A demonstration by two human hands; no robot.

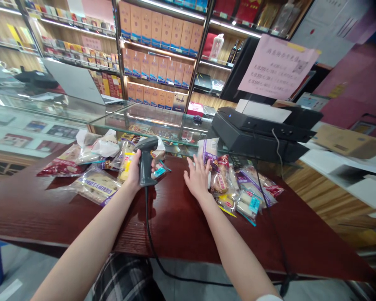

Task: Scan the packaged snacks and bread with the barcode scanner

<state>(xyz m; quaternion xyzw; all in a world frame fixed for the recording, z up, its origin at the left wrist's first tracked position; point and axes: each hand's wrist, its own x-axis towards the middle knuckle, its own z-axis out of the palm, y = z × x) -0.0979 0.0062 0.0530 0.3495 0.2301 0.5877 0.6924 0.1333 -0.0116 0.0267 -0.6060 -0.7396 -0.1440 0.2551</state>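
While the left hand [134, 172] closes its fingers around the grip of a black corded barcode scanner [145, 165], the right hand [198, 179] lies open, palm down, with its fingers spread beside a heap of bagged pastries [238, 188]. Head view: the scanner stands nearly upright, its long axis pointing away from the person and its head tipped toward a glass display counter [153, 121]. Its cable [151, 238] runs from the butt of the grip across the dark red tabletop [65, 213] and over the near edge. The heap lies directly right of the right fingers and spreads toward the near right, so the right hand is the nearer to it. The right fingertips appear to touch a bag with a purple band [208, 150], though the angle leaves contact uncertain. A second scatter of bagged pastries [87, 175] lies left of and beyond the left fingers, and a small bag with a teal label [160, 170] lies just right of them. The bags carry Chinese print, too small to read. Farther right of the right fingers stands a black printer [260, 129], and beyond it hangs a pink paper notice [277, 67], its handwriting-sized text also illegible.
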